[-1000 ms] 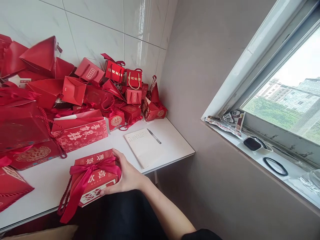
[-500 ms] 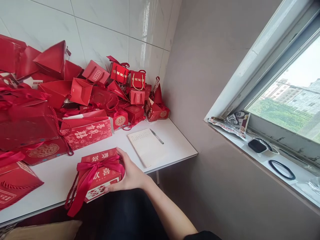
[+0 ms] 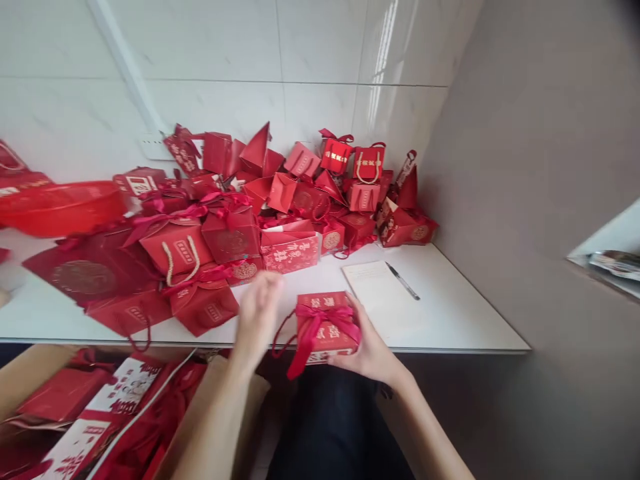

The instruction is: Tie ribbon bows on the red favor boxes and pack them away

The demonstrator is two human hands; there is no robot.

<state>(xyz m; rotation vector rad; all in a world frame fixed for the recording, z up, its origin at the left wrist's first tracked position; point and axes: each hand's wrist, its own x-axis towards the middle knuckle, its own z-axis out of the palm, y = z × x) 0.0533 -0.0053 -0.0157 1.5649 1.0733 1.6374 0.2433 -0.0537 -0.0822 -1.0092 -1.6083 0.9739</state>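
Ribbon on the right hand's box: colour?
Ribbon is deep pinkish-red; best in the head view.

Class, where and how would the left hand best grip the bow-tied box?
Probably by the left side of the bow-tied box, coming from the left: the right hand wraps its right side, and its boxy shape suggests a flat wall there. Avoid the dangling ribbon tail.

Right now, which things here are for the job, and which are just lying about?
For the job:
ribboned box, held in the right hand
heaped red boxes, probably

Just lying about, it seems:
notebook
pen
red basket
shiny packet
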